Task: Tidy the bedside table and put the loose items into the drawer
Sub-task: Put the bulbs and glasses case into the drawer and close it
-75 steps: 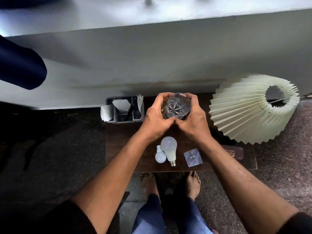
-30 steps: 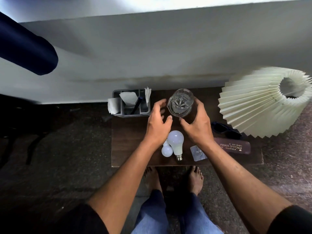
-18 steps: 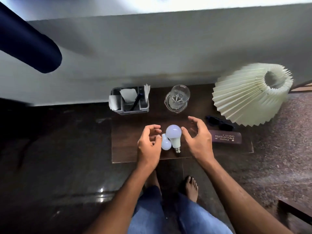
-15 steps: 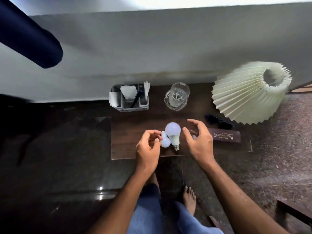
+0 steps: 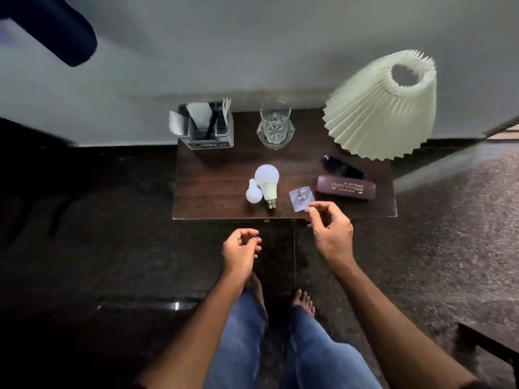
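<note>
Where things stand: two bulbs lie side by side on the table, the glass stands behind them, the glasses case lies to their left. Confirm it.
Wrong side: the head view shows the glasses case to the right of the bulbs, not the left. The bulbs do lie side by side on the table, with the glass behind them.

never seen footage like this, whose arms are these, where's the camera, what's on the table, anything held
No machine: a person wears one head camera looking down, so the arms are their own. On the bedside table are a large LED bulb, a small bulb beside it, a clear packet, a spectacle case, dark glasses, a glass tumbler, a desk organiser and a pleated lampshade. The left hand is loosely curled, empty. The right hand touches the packet's corner with its fingertips; grip unclear.
</note>
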